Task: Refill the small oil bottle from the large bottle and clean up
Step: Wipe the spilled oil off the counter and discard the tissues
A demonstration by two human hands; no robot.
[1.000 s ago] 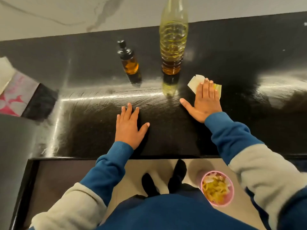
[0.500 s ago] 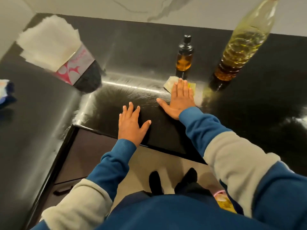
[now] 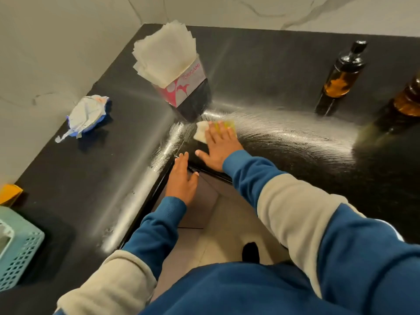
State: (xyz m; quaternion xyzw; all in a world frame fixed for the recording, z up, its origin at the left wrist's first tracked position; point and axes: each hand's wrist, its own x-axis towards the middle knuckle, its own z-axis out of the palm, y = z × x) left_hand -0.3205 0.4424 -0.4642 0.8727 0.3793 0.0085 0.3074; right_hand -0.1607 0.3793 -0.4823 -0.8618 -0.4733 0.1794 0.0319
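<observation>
Small oil bottle [image 3: 341, 76], dark-capped and part full of amber oil, stands upright at the back right of the black tabletop [image 3: 261, 71], with the large bottle [image 3: 409, 100] just beside it at the frame's right edge, only its lower part in view. Both look like they would be slick to handle after pouring, since the surface near them shines with wiped streaks. The small one is probably light and rigid, best taken round its body below the shoulder; the large one, judged by its bulk, would want a full wrap around the middle, perhaps with a second hand under the base.

For now the cleaning step seems to be in hand. The right hand [image 3: 219, 146] lies flat with fingers straight and together, pressing a folded paper napkin [image 3: 204, 130], yellowed with oil on one side, against the tabletop close to the inner corner. That napkin is soft and soaked, so it will likely smear rather than lift oil if pushed much further. The left hand [image 3: 183, 179] is spread and relaxed at the tabletop's front edge, fingertips touching it, holding nothing.

A box of fresh napkins [image 3: 172, 71] stands just behind the right hand, and a crumpled wrapper [image 3: 87, 114] lies well to the left.
</observation>
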